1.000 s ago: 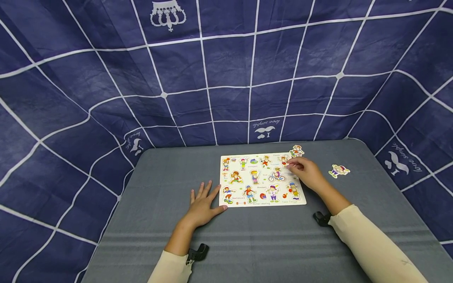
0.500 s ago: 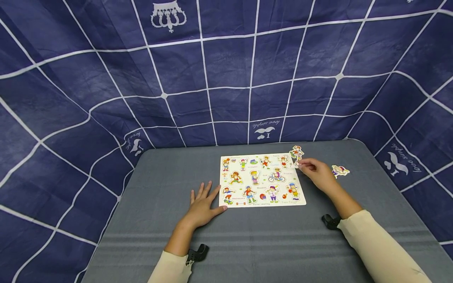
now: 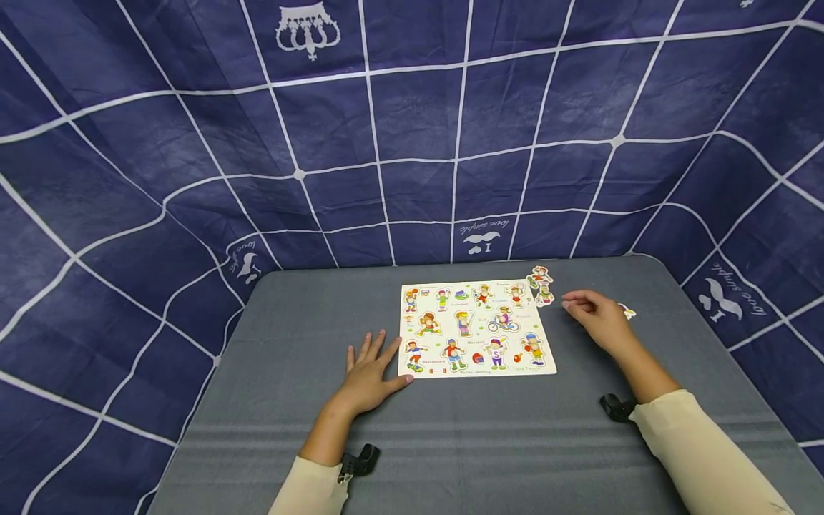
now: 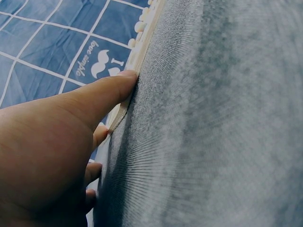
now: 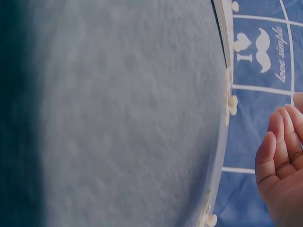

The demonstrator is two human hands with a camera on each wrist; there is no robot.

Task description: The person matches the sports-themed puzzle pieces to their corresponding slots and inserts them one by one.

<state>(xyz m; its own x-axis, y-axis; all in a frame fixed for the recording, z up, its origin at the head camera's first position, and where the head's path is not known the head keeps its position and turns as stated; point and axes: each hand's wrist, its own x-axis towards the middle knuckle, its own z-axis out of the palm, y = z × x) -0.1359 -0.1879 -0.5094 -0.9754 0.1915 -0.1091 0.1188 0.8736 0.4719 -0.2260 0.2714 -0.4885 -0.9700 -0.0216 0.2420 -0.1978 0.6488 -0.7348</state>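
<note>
A white wooden puzzle board with pictures of children at sports lies on the table. My left hand rests on the cloth with fingers spread, its thumb touching the board's near left corner. Two loose puzzle pieces, a figure in red and white and a smaller figure, lie at the board's upper right edge. Just right of them hovers my right hand, its fingers loosely bent with nothing between them. Another loose puzzle piece is partly hidden behind this hand.
A grey cloth covers the table. Dark blue curtain with white lines hangs behind and along both sides. In the right wrist view, pale knobs stick up from loose pieces. A black wrist camera sits on the right forearm.
My right hand has drawn back rightward from the board, letting go of a puzzle piece beside its right edge. It now covers part of the far right piece. The left hand stays still.
</note>
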